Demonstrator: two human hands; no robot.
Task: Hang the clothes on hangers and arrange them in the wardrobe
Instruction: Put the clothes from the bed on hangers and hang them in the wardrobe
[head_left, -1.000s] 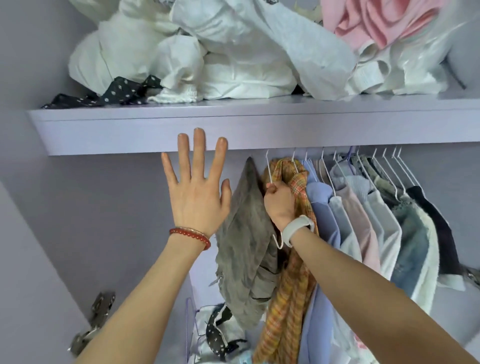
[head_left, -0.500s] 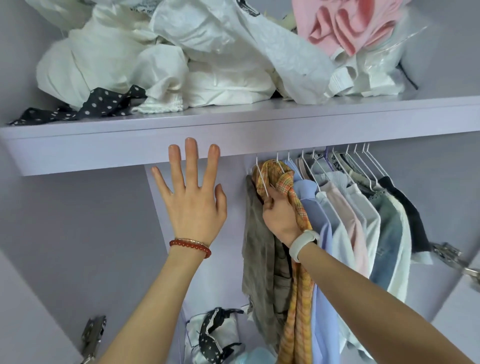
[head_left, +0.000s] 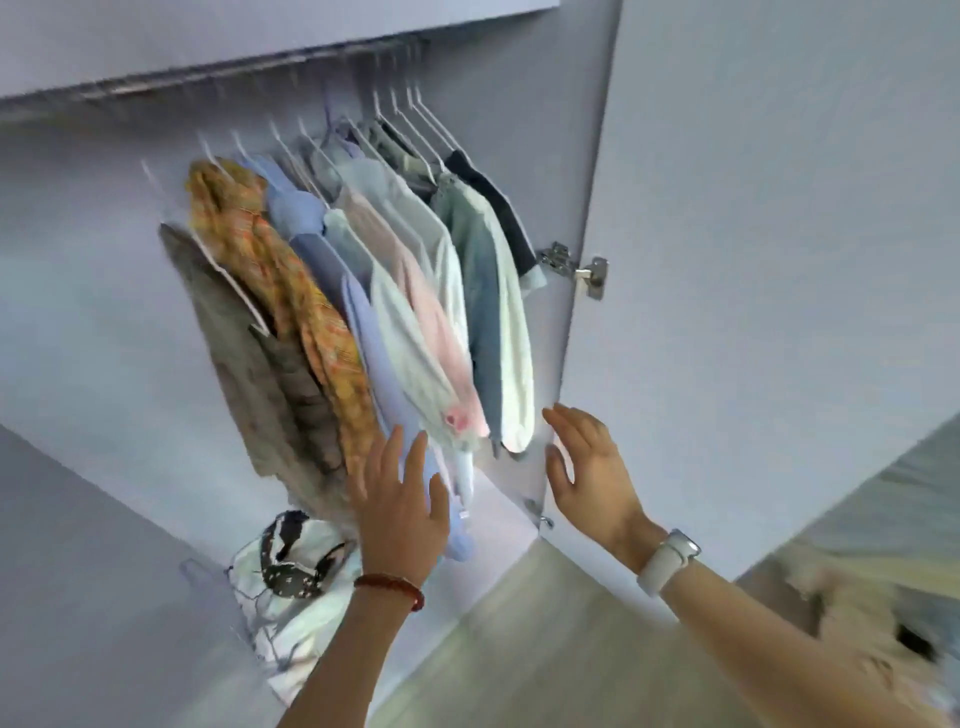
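Several garments hang on white hangers from the wardrobe rail (head_left: 218, 78): a grey-brown one (head_left: 260, 364) at the left, an orange plaid shirt (head_left: 291, 291) beside it, then blue (head_left: 363, 332), white, pink and dark ones. My left hand (head_left: 402, 499), with a red bracelet, is raised with straight fingers in front of the lower hems and holds nothing. Over by the open door's inner edge, my right hand (head_left: 592, 467), with a white watch, has relaxed fingers and is empty. The view is motion-blurred.
The open wardrobe door (head_left: 753, 260) stands at the right, with a metal hinge (head_left: 576, 267). A white bag with a dark dotted cloth (head_left: 291, 577) lies on the wardrobe floor. Pale wood flooring (head_left: 545, 649) lies below, with a blurred light heap at the far right.
My right hand has let go of the plaid shirt's hanger and dropped toward the door edge. My left hand came down from the shelf front. The view swung downward.
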